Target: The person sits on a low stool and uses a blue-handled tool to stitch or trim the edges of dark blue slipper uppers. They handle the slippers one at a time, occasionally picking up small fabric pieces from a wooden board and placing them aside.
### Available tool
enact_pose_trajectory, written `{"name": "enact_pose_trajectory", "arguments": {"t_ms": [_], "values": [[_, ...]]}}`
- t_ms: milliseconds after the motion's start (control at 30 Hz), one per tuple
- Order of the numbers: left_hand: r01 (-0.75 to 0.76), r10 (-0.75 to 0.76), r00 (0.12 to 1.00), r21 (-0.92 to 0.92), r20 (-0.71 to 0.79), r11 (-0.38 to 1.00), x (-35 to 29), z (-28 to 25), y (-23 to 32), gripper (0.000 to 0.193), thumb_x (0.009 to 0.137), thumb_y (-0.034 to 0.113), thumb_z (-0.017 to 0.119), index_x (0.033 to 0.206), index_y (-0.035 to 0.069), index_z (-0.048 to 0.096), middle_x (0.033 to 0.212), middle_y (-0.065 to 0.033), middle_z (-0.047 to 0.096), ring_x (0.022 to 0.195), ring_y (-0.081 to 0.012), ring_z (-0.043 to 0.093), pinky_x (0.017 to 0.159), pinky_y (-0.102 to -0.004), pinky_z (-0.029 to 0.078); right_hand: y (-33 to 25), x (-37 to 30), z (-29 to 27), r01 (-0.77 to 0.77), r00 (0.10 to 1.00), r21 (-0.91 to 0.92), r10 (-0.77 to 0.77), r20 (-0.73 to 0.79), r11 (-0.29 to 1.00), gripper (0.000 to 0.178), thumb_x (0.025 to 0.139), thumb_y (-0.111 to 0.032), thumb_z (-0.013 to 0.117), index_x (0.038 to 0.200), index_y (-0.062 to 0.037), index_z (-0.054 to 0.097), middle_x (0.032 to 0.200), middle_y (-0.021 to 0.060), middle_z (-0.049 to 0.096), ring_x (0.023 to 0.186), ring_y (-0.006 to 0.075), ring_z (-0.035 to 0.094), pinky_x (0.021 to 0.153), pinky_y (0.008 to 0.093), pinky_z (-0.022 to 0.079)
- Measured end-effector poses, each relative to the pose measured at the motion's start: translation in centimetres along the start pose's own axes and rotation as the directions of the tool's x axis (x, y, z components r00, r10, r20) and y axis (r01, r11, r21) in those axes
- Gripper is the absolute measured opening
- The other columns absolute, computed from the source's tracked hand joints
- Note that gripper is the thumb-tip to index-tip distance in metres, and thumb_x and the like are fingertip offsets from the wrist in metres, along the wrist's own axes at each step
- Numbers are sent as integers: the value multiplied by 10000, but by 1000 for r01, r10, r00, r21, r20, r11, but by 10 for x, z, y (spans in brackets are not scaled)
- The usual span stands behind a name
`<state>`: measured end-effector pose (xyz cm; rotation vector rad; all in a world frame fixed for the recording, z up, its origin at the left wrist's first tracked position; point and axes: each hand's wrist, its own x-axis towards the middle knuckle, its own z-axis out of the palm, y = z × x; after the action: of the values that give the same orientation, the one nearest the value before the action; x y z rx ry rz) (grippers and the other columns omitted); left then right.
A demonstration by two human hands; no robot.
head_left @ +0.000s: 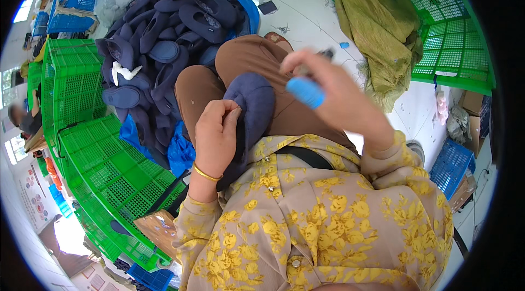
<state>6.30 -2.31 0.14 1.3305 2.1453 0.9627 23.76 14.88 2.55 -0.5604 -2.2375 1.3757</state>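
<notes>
Your floral shirt (328,220) sits nearest, just behind the grip, and you seem to be midway through close handwork on the navy shoe (260,100) over your lap; the next move likely calls for keeping it steady while the right hand (338,97) meets the pinched edge. Your left hand (215,132) pinches that edge between thumb and forefinger; to its right, the raised right hand, blue tape (306,92) on one finger, is too blurred to tell whether it holds anything.
</notes>
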Motion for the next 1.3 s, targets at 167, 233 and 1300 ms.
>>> {"name": "enact_pose_trajectory", "arguments": {"t_ms": [167, 233, 1300], "values": [[370, -320, 926, -313, 202, 875, 1, -6, -9, 94, 910, 75, 606, 881, -14, 591, 714, -18, 570, 650, -82, 512, 599, -246, 434, 0, -8, 49, 71, 934, -403, 81, 348, 912, 179, 814, -95, 590, 966, -12, 542, 915, 161, 610, 754, 305, 651, 625, 401, 512], [403, -339, 913, -370, 229, 837, 0, -6, -12, 106, 921, 88, 602, 885, -12, 592, 708, 8, 564, 642, -55, 498, 588, -227, 427, 0, -6, 55, 130, 917, -475, 77, 392, 870, 172, 775, -78, 602, 926, -20, 542, 868, 155, 613, 719, 302, 656, 599, 396, 515], [351, -348, 936, 47, -58, 935, -61, -68, -27, 96, 848, 83, 640, 906, 10, 616, 734, -125, 602, 656, -233, 587, 615, -332, 461, 8, -12, 45, -313, 949, 121, 306, 73, 942, 191, 849, -38, 639, 1027, -102, 608, 805, -13, 581, 649, 77, 483, 605, 233, 415]]}}
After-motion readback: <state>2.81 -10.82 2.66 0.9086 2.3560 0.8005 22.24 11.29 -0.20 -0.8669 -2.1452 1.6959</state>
